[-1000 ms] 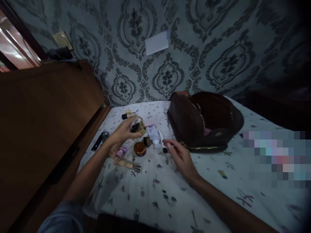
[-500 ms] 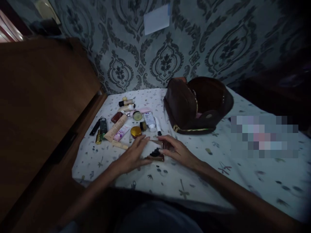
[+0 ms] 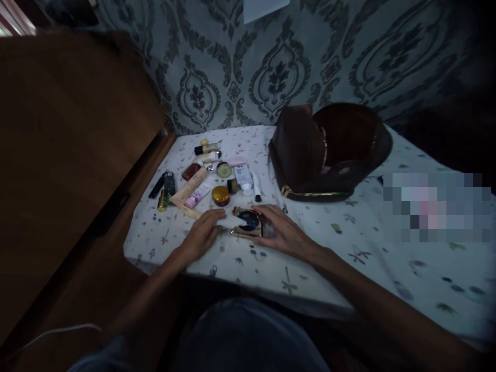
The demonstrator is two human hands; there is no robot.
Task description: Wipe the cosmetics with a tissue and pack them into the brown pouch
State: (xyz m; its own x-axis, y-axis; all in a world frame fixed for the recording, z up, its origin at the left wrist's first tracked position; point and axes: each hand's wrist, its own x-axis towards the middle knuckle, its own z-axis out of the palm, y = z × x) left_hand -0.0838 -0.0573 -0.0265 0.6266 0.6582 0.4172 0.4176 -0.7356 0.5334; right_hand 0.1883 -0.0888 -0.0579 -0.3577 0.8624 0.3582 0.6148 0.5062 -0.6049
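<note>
My right hand (image 3: 284,231) grips the right side of a small gold-edged case (image 3: 250,222) with a dark round top, low over the patterned cloth. Pinched in my left hand (image 3: 203,232) is a white wipe or tissue (image 3: 230,221), whose tip reaches over the case. Just beyond my hands lie a jar with a golden lid (image 3: 220,195), a white brush-like stick (image 3: 256,187), a white and purple tube (image 3: 244,178), a pink and white tube (image 3: 198,196) and a long beige tube (image 3: 189,187).
An open brown bag (image 3: 298,155) stands at the back right against the patterned wall. A dark green box (image 3: 169,183) and a small gold bottle (image 3: 161,200) lie at the left, near a wooden cabinet (image 3: 77,144). A blurred-out patch covers the right side.
My left hand has drawn back leftward with the white wipe, uncovering the dark round top of the case. My right hand still holds the case. The view has tilted slightly down.
</note>
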